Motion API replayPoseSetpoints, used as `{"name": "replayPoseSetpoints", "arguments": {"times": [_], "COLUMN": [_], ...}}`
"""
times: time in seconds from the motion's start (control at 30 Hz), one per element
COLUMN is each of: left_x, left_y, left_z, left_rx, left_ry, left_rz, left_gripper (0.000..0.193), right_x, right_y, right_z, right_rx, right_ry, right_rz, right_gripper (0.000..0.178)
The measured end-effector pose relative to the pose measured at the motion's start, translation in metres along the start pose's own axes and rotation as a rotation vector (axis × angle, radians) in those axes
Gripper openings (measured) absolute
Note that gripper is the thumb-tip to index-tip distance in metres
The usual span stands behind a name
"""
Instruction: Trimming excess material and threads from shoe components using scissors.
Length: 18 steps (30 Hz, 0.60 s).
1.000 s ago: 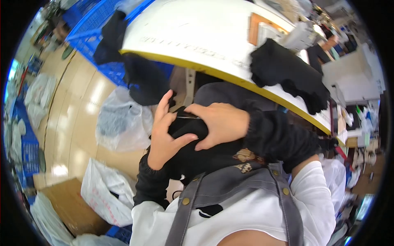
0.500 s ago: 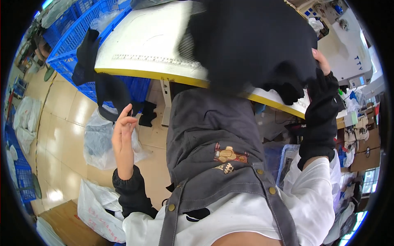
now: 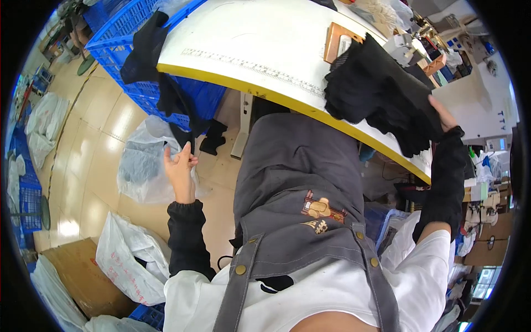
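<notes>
The right hand (image 3: 442, 117) gripped the edge of a bundle of black knitted fabric pieces (image 3: 381, 94) that lay on the near, yellow-trimmed edge of the white curved worktable (image 3: 249, 39). The left hand (image 3: 180, 169) hung open and empty beside the grey apron (image 3: 298, 182), fingers loosely spread, above a clear plastic bag (image 3: 144, 166) on the floor. Dark cloth (image 3: 145, 47) draped over a blue plastic crate (image 3: 119, 27) behind it.

A garment workshop: a white worktable (image 3: 265, 33) with a ruler strip along its edge, blue crates (image 3: 119, 22) of dark cloth, and plastic bags (image 3: 133, 260) on the floor.
</notes>
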State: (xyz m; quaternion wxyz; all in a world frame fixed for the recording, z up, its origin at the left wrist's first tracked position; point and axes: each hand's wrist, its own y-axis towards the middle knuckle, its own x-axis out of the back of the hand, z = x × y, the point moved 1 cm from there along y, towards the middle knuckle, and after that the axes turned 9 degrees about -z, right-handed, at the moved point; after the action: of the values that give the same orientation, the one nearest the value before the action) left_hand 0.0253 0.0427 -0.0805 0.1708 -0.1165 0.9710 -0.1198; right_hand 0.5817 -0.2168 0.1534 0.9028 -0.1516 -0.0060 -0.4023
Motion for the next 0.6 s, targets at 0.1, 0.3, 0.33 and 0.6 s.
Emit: {"name": "replayPoseSetpoints", "arguments": {"times": [0.1, 0.3, 0.33, 0.6], "left_x": [0.012, 0.014, 0.014, 0.003], "left_y": [0.018, 0.001, -0.003, -0.11], "left_z": [0.013, -0.008, -0.005, -0.023], "left_rx": [0.043, -0.198, -0.3, -1.127], "left_ry": [0.084, 0.383, 0.372, 0.741], "left_rz": [0.027, -0.02, -0.026, 0.221], "left_gripper": [0.045, 0.013, 0.012, 0.018], "right_x": [0.078, 0.086, 0.038, -0.356], "right_y": [0.01, -0.05, -0.077, -0.148], "right_z": [0.008, 0.019, 0.023, -0.051], "right_rx": [-0.078, 0.939, 1.068, 0.697], "right_ry": [-0.268, -0.3, -0.223, -0.411], "right_rz": [-0.14, -0.839, -0.863, 0.55], "right_gripper": [0.051, 0.029, 0.026, 0.022]}}
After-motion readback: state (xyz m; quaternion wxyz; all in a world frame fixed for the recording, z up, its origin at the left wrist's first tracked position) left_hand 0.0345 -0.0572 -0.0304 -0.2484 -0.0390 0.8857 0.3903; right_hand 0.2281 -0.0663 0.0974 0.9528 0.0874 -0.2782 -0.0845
